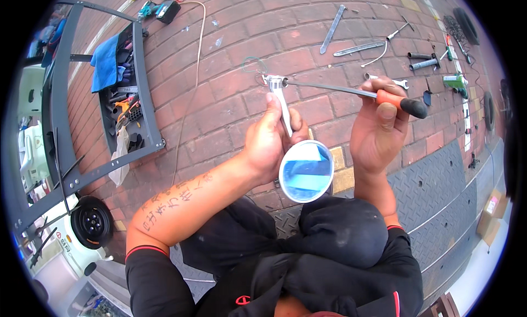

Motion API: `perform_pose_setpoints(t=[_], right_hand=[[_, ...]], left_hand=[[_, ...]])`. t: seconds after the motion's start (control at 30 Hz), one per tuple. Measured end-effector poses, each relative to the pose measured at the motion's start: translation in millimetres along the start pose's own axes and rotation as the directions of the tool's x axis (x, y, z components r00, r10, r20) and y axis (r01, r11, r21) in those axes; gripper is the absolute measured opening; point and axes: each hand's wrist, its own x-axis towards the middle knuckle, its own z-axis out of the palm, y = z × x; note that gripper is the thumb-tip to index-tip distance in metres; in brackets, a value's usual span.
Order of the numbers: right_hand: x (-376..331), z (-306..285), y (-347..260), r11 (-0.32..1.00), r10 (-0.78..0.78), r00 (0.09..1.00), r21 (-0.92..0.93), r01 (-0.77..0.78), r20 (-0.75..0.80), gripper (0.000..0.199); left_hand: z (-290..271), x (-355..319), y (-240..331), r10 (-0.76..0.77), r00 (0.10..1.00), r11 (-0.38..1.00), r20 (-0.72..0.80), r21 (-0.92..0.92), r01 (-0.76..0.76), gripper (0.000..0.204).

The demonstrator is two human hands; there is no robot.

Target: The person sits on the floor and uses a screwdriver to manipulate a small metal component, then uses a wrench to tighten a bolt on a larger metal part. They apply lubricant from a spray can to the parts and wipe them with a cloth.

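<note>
The left hand (pixel 272 141) grips the round mirror (pixel 306 170) by its chrome stem above the brick pavement (pixel 230 92), while the right hand (pixel 379 125), closed around the orange-handled screwdriver (pixel 351 91), has its tip at the stem's clamp (pixel 274 81), so the clamp work seems midway, apparently unfinished.

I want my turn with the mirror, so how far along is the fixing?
Done: the round mirror is off any vehicle, in the left hand. In hand: the right hand holds an orange-handled screwdriver, tip at the clamp on the stem. Left: the clamp work and remounting; other tools lie on the bricks.
</note>
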Motion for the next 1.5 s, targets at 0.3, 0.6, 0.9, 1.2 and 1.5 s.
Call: perform_pose_setpoints(t=[0.3,0.6,0.9,1.2,1.5], right_hand=[[0.3,-26.1,8.6,0.846,0.373,0.92,0.451,-0.285,-0.117,0.044],[-0.9,-34.7,16.8,0.855,0.406,0.906,0.402,-0.329,-0.123,0.056],[-11.5,-26.8,18.1,0.823,0.529,0.845,0.289,-0.489,-0.079,0.057],[-13.2,-59.4,18.4,0.699,0.698,0.703,0.081,-0.71,0.139,0.043],[-29.1,-54.8,22.4,0.706,0.139,0.854,-0.655,0.27,0.501,0.04]], left_hand=[[2.6,-0.7,3.6,0.143,0.988,0.904,-0.054,0.414,-0.109,0.068],[7.8,1.1,5.0,0.359,0.933,0.791,-0.034,0.541,-0.285,0.056],[-5.5,8.8,23.8,0.42,0.873,0.732,-0.247,0.661,-0.165,0.057],[-27.9,4.8,31.6,0.543,0.813,0.643,-0.212,0.728,-0.24,0.053],[-44.5,6.1,39.4,0.451,0.859,0.81,-0.244,0.515,-0.279,0.05]])
